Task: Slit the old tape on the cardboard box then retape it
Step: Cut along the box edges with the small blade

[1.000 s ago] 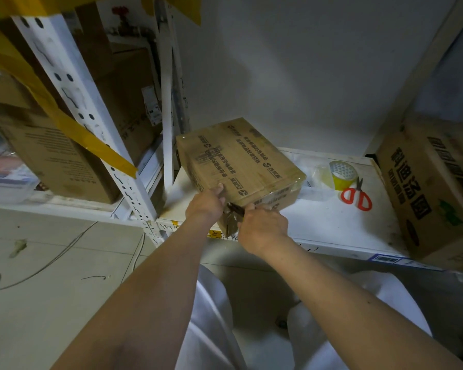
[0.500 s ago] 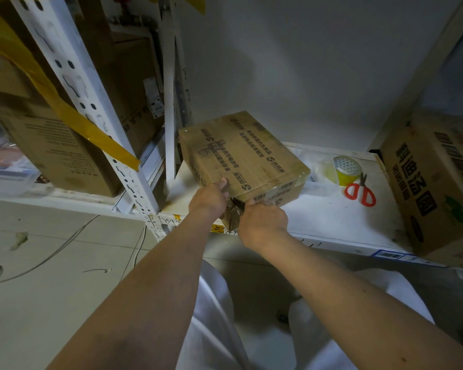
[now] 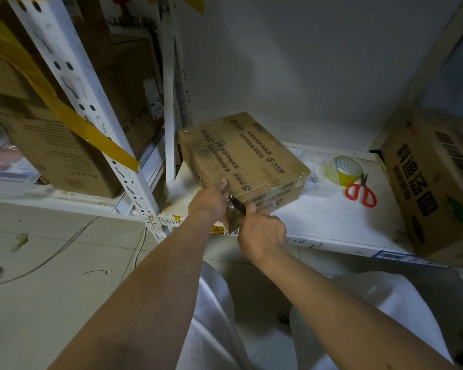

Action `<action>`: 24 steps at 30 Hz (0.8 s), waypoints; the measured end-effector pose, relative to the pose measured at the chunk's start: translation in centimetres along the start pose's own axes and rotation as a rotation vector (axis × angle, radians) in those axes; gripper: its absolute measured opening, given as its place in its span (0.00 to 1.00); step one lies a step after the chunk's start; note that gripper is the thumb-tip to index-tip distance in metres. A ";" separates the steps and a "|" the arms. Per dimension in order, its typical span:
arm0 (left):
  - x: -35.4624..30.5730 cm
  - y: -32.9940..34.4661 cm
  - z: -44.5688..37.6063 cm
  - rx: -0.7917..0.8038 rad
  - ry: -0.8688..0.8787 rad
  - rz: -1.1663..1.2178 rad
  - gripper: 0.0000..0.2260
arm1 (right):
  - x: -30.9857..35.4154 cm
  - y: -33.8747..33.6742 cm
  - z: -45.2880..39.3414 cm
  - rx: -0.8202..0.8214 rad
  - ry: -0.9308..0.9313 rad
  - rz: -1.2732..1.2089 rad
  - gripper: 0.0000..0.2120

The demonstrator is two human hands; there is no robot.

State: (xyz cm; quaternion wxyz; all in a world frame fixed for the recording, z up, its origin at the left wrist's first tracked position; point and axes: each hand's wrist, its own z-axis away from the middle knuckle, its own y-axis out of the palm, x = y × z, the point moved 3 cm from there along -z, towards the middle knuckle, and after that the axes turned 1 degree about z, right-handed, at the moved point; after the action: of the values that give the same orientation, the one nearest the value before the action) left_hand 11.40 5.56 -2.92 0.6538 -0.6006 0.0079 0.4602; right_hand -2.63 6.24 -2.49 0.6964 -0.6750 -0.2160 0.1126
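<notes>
Your left hand [image 3: 207, 202] still grips the cardboard box [image 3: 242, 161] corner. Your right hand [image 3: 261, 232], gripping a dark blade [image 3: 238, 205], has shifted slightly right.

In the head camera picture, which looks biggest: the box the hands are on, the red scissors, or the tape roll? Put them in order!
1. cardboard box
2. and 3. red scissors and tape roll look about alike, so no ranking.
</notes>
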 end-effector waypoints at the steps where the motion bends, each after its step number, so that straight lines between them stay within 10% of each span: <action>1: 0.0 0.0 0.0 -0.003 -0.001 0.002 0.21 | 0.0 0.1 0.0 -0.006 0.001 -0.004 0.12; 17: 0.3 -0.8 1.0 0.066 -0.020 0.053 0.14 | 3.4 -8.5 -5.5 -0.229 0.025 -0.199 0.13; 24: -2.1 -2.3 0.7 -0.028 0.061 -0.319 0.14 | -2.1 -8.0 -7.3 -0.148 0.144 -0.145 0.17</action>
State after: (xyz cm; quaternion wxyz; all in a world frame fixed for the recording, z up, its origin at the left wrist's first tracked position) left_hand 11.16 5.20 0.23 0.7096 -0.6170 -0.0742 0.3322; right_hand -2.23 -1.75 5.19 0.6645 -0.7137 -0.2214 -0.0029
